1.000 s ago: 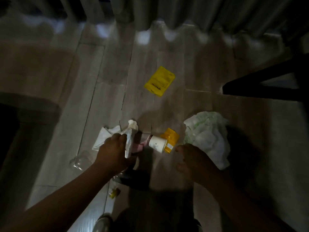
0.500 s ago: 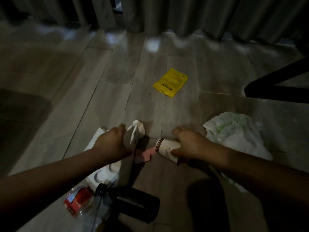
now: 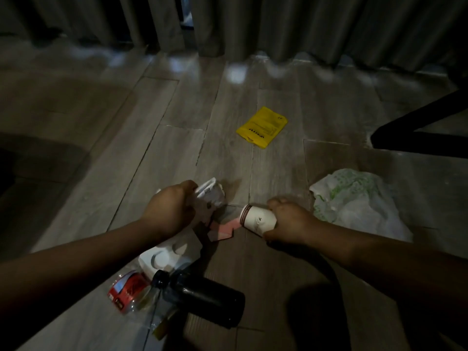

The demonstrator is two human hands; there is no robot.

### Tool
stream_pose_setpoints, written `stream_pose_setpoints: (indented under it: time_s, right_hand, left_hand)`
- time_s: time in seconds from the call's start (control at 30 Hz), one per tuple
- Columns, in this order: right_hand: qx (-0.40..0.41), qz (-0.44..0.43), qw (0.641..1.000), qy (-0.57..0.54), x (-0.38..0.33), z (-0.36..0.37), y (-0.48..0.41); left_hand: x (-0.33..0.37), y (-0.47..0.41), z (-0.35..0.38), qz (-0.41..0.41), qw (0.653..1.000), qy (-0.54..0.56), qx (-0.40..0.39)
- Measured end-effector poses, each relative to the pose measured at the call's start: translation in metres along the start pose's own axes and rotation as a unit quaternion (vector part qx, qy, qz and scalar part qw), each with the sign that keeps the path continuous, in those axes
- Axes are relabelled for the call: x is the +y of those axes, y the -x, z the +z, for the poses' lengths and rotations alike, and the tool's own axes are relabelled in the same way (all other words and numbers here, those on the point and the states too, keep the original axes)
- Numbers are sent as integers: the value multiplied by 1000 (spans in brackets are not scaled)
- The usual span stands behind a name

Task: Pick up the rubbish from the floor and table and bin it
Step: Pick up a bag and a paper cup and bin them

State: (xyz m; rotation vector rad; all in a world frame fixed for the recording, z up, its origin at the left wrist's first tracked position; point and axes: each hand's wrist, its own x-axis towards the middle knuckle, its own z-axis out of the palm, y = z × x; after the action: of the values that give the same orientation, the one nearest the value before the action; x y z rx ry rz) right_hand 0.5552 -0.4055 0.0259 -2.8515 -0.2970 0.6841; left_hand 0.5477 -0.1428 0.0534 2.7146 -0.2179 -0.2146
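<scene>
Paper rubbish fills both your hands on a dim wooden floor (image 3: 101,148). Your right hand (image 3: 288,221) curls round the base of a white cup (image 3: 257,219), which lies on its side with its rim to the left. Your left hand (image 3: 169,211) clutches a crumpled white paper (image 3: 210,195) just left of it. Whether either piece has cleared the boards cannot be told.

Between the two hands a pink scrap (image 3: 224,228) lies flat. Nearer to you, a white moulded tray (image 3: 167,257) sits by your left wrist. A black bottle (image 3: 202,297) and a clear bottle (image 3: 129,291) with a red label lie on their sides beside it. To the right, just beyond your right hand, a pale bag (image 3: 354,198) with green print is slumped on the floor. Farther off, a yellow packet (image 3: 262,127) lies alone, well apart from the rest. A dark chair leg (image 3: 415,127) crosses the far right, and a grey curtain (image 3: 278,26) closes the far side.

No bin is in view, and nothing here shows as binned. By the look of it you are early in the job. You have two pieces in hand and at least six more on the floor. The table is out of sight, and the walk to the bin is yet to come.
</scene>
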Motion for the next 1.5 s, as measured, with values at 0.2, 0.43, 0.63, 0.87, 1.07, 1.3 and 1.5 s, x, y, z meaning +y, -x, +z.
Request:
stream_pose_setpoints:
  time_s: [0.2, 0.43, 0.63, 0.87, 1.07, 1.3, 1.5]
  right_hand:
    - [6, 3, 1000, -4, 1, 10, -6]
    - [10, 5, 1000, -15, 4, 17, -4]
    - [19, 14, 997, -67, 24, 17, 8]
    - [12, 52, 995, -86, 47, 20, 15]
    - [-13, 57, 996, -68, 54, 30, 10]
    - [13, 42, 995, -94, 55, 39, -7]
    - [18, 43, 988, -149, 61, 45, -17]
  left_hand:
    - [-4, 3, -1, 15, 1000, -8, 17]
    - [-3, 4, 1, 19, 1000, -3, 12]
    - [5, 1, 2, 18, 1000, 8, 4]
    - [16, -3, 3, -6, 998, 59, -31]
    - [25, -9, 12, -5, 991, 95, -98]
    - [17, -15, 41, -10, 981, 39, -192]
    - [11, -8, 71, 34, 981, -48, -186]
